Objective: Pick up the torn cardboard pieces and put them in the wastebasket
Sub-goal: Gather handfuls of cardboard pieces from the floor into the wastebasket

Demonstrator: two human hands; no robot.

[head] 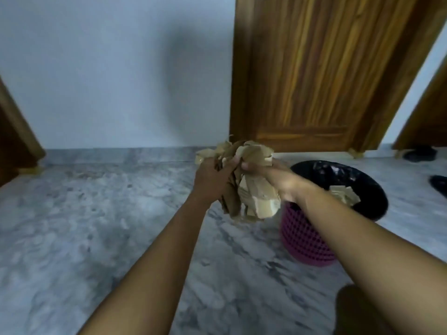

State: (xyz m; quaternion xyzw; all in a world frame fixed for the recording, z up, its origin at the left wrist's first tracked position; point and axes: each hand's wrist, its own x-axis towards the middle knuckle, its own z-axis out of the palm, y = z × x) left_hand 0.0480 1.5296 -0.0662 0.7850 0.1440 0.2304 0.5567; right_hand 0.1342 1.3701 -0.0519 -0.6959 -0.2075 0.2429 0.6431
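Observation:
A bundle of torn brown cardboard pieces (251, 187) is held up in the air between both hands. My left hand (212, 180) grips its left side, my right hand (278, 180) grips its right side. The bundle hangs just left of the wastebasket (312, 238), a pink mesh bin lined with a black bag. Some cardboard scraps (343, 194) lie inside the bag, partly hidden behind my right wrist. The picture is slightly blurred.
Grey marbled floor (96, 226) spreads to the left and front. A wooden door (314, 68) stands behind the basket, a white wall (121, 68) to its left. Dark footwear (420, 153) lies at the far right. A dark object (358, 310) sits at bottom right.

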